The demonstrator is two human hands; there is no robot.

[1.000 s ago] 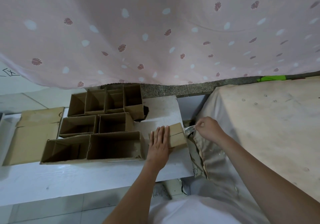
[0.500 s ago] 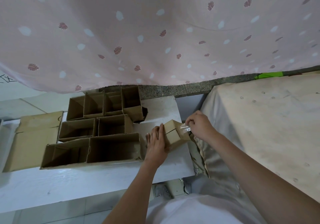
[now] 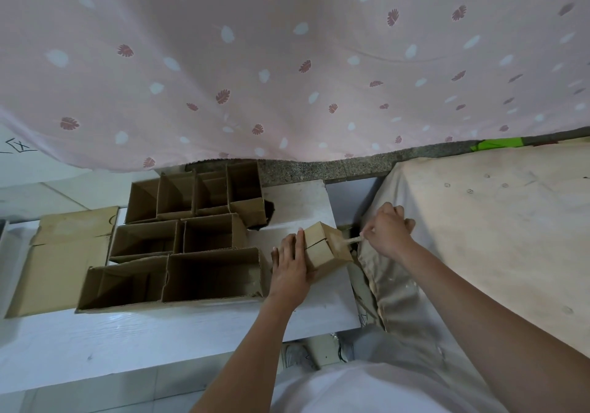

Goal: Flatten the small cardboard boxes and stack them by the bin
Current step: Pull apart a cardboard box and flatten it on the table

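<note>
At the counter's (image 3: pixel 159 342) right end, the left hand (image 3: pixel 289 269) pressed flat, fingers straight, against a small sealed box (image 3: pixel 325 249) tilted on the surface, while the right hand (image 3: pixel 388 232) pinched a tape strip (image 3: pixel 351 241) stretching from it. Left of them stood open boxes (image 3: pixel 191 237), touching, beside flattened cardboard (image 3: pixel 60 259).

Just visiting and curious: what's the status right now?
Left hand flat against small box. Right hand pinching tape strip, peeling it off. Open boxes alongside, not blocking.
</note>
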